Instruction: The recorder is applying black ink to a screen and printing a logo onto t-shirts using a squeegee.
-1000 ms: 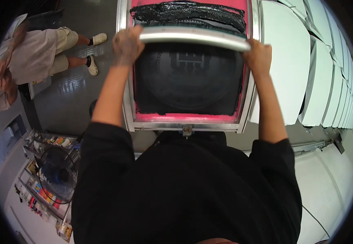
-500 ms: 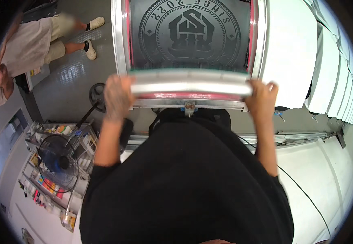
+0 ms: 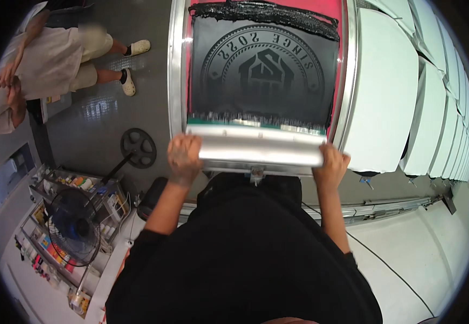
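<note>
A wide metal squeegee [image 3: 261,150] with a green blade spans the near end of a screen-printing frame [image 3: 178,70]. My left hand [image 3: 185,155] is closed round its left end, and my right hand [image 3: 330,162] grips the right end. Black ink clings along the blade's far edge. Beyond it, the dark mesh carries a round emblem stencil [image 3: 261,67], its nearer part dulled by ink. A thick ridge of wet black ink [image 3: 267,15] lies across the far end of the mesh, beside a red border. Whether the blade touches the mesh is hard to tell.
White fabric-covered boards [image 3: 383,92] stand in a row to the right. At left are a standing person [image 3: 56,59], a black handwheel [image 3: 138,148], a fan [image 3: 75,227] and a cart [image 3: 91,186] of bottles. A black cable [image 3: 391,264] trails at lower right.
The squeegee has come closer to the frame's near edge, covering the red strip there. More of its green blade shows. My view has shifted, bringing the far ink ridge into sight.
</note>
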`<state>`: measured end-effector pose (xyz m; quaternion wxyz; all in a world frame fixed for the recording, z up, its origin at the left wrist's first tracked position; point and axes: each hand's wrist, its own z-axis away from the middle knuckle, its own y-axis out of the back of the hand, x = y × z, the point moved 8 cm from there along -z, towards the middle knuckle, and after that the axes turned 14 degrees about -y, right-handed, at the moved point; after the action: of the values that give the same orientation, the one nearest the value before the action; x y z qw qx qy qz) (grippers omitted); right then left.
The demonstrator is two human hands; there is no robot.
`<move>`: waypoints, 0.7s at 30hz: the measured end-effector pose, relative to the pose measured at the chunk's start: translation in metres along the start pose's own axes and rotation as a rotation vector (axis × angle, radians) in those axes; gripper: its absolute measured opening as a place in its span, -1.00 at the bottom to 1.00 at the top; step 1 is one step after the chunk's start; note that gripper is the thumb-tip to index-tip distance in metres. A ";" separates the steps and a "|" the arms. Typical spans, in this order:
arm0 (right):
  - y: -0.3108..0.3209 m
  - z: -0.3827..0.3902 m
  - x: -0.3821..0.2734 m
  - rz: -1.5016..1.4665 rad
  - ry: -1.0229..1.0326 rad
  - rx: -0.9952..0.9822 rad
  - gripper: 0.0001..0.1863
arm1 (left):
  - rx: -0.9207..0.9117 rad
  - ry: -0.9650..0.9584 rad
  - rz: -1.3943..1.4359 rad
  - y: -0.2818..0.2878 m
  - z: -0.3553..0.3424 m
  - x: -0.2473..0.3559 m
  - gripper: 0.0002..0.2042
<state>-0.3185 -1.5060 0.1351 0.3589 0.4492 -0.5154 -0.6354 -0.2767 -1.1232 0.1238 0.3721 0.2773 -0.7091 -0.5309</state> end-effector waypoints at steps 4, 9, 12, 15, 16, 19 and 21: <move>-0.008 -0.126 -0.006 0.024 0.112 0.062 -0.66 | 0.106 -0.110 -0.080 -0.018 -0.109 -0.058 -0.79; 0.005 -0.290 -0.045 0.186 0.037 0.010 -0.73 | 0.072 -0.135 -0.161 -0.009 -0.269 -0.119 -0.72; 0.017 -0.348 -0.057 0.209 -0.004 -0.199 -0.53 | -0.149 -0.103 -0.002 -0.008 -0.330 -0.152 -0.55; 0.042 -0.380 -0.075 0.192 0.064 -0.268 -0.50 | -0.169 -0.094 -0.042 0.015 -0.367 -0.161 -0.53; 0.047 -0.385 -0.076 0.205 0.066 -0.318 -0.51 | -0.273 -0.124 -0.020 0.018 -0.376 -0.162 -0.52; 0.057 -0.401 -0.077 0.151 0.024 -0.391 -0.53 | -0.389 -0.069 0.052 0.033 -0.396 -0.168 -0.49; 0.056 -0.411 -0.078 0.114 0.001 -0.365 -0.53 | -0.448 0.060 0.044 0.029 -0.402 -0.176 -0.43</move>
<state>0.0937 -1.5830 0.1788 0.4702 0.3472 -0.4158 -0.6968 0.1545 -1.1957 0.1745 0.4567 0.1878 -0.5680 -0.6584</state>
